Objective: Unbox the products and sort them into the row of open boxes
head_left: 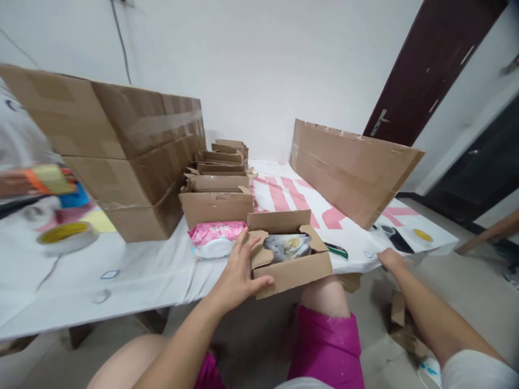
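My left hand (239,273) grips the left front corner of a small open cardboard box (298,270) at the table's near edge, thumb along its front, fingers over the flap. A silvery packet (288,246) lies inside the box. My right hand (390,259) reaches out to the right and rests on the edge of the white table covering (141,270); its fingers are curled down and mostly hidden. A pink wipes pack (217,237) lies just left of the box. A green-handled tool (336,250) lies between the box and my right hand.
A row of small folded boxes (219,178) runs back along the table. Large taped cartons (121,146) stand at the left, flat cardboard sheets (348,167) lean at the right. A tape roll (67,235) lies at the left, a black tape roll (395,235) at the right. Scrap cardboard (399,319) lies on the floor.
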Tool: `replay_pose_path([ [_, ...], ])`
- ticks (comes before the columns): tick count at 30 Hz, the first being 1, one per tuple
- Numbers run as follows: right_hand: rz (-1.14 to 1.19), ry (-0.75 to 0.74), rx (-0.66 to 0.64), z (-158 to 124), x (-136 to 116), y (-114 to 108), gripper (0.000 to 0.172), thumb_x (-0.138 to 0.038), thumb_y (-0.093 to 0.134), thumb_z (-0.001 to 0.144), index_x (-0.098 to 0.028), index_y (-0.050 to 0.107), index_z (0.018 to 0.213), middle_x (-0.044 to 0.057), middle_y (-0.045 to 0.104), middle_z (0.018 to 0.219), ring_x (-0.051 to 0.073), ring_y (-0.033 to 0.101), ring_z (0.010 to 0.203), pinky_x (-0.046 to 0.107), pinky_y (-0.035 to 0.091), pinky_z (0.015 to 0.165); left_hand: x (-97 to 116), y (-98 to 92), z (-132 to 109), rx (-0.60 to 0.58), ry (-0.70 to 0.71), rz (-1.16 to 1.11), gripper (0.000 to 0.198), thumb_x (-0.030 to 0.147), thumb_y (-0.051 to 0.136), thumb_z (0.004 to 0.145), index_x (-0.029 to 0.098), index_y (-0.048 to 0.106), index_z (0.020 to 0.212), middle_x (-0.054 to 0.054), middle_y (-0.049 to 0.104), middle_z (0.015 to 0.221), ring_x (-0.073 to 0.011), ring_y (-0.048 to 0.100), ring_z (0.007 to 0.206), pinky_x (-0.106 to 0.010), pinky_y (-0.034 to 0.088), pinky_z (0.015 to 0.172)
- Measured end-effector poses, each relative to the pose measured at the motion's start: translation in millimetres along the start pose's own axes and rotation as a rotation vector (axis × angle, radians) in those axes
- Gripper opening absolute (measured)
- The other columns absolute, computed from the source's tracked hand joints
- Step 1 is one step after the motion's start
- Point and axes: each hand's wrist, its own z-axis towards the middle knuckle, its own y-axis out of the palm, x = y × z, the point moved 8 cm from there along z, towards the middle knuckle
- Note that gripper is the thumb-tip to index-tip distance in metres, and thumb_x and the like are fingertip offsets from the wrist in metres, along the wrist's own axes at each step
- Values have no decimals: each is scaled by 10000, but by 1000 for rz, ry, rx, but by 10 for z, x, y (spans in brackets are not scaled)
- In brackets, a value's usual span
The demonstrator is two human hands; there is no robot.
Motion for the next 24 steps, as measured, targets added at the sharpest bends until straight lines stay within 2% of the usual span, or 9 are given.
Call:
replay_pose_path([
  [2,31,-8,41,-2,-91,-67,223,-282,583,901,-156,618,1082,94,626,1114,215,614,977,413,519,842,-57,53,-4,-42,-45,-33,826,470,764,673,251,369,1364,-154,100,1569,-378,123,1451,-569,228,1139],
  [4,89,-85,113,-34,-321,-172,148,-172,571,850,-141,659,964,130,653,1023,258,612,978,441,486,875,-125,69,1,-34,-75,-82,895,445,788,647,248,335,1393,-159,83,1573,-380,129,1450,-560,224,1145],
  [8,264,-410,266,-305,-1147,-471,246,-185,474,813,-160,649,985,127,659,1013,282,589,1012,461,440,924,-225,112,21,-29,-69,-198,1189,423,843,574,276,97,1488,-160,152,1554,-378,193,1434,-574,202,1147],
  [12,402,-784,268,-972,-2077,-785,249,-323,462,877,-216,604,1052,74,652,1091,226,594,1020,378,483,884,-306,149,38,-29,-87,-286,1321,417,876,521,271,5,1503,-177,248,1505,-391,260,1401,-586,229,1128],
  [15,433,-1295,151,-1757,-2725,-974,228,-332,503,898,-219,591,1076,84,655,1089,224,586,1044,377,461,916,-333,143,50,3,-80,-300,1346,412,890,498,275,5,1503,-183,265,1494,-392,294,1382,-584,253,1116],
  [16,373,-1383,89,-1947,-2878,-974,222,-319,516,899,-212,588,1081,85,655,1088,217,585,1041,363,458,914,-337,137,53,18,-70,-305,1352,410,893,494,276,4,1503,-184,271,1491,-389,309,1374,-580,262,1112],
  [18,150,-1390,-9,-2128,-3103,-882,264,-311,583,871,-197,584,1109,98,651,1114,227,580,1053,358,443,910,-343,133,54,47,-45,-321,1360,405,896,493,282,-8,1502,-181,292,1484,-379,330,1363,-570,277,1106],
  [20,-31,-1323,-61,-2149,-3229,-771,352,-330,678,805,-174,596,1110,121,656,1109,261,582,1044,370,432,880,-353,135,49,67,-20,-331,1368,406,895,496,289,-27,1499,-175,314,1477,-368,340,1361,-560,286,1103],
  [24,-130,-1308,-77,-2143,-3319,-660,346,-352,790,677,-164,653,933,130,679,981,306,577,992,379,391,819,-384,149,32,79,-6,-335,1375,415,896,491,288,-32,1497,-181,288,1495,-372,322,1375,-557,280,1106],
])
